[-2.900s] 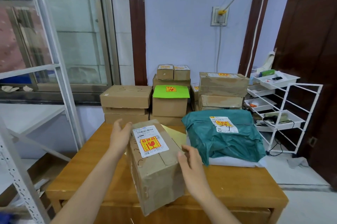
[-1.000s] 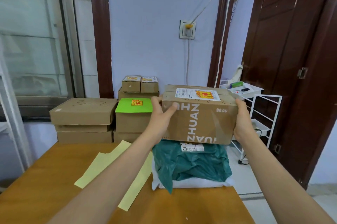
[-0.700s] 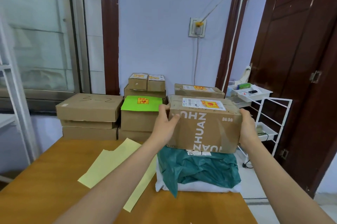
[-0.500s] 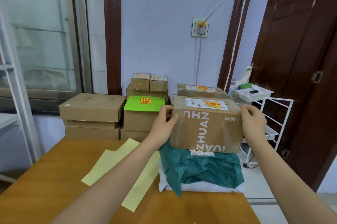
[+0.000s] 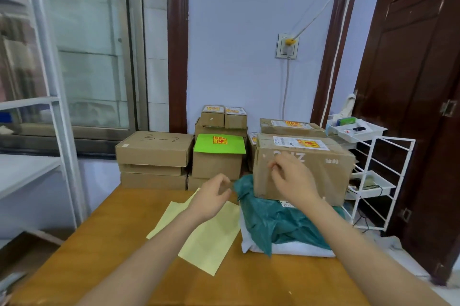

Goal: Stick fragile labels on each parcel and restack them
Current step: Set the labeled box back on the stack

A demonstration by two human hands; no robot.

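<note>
Parcel on green bag; both hands off, fingers loosely curled.

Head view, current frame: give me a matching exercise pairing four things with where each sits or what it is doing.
Things
1. printed cardboard box
2. green bag parcel
3. yellow backing sheets
4. left hand

Places or states
A. lying flat on the wooden table, left of the bag parcels
B. resting on top of the green bag parcel
C. lying on a white bag parcel
D. hanging over the table, fingers loosely curled, holding nothing

Pairs: 1-B, 2-C, 3-A, 4-D
</note>
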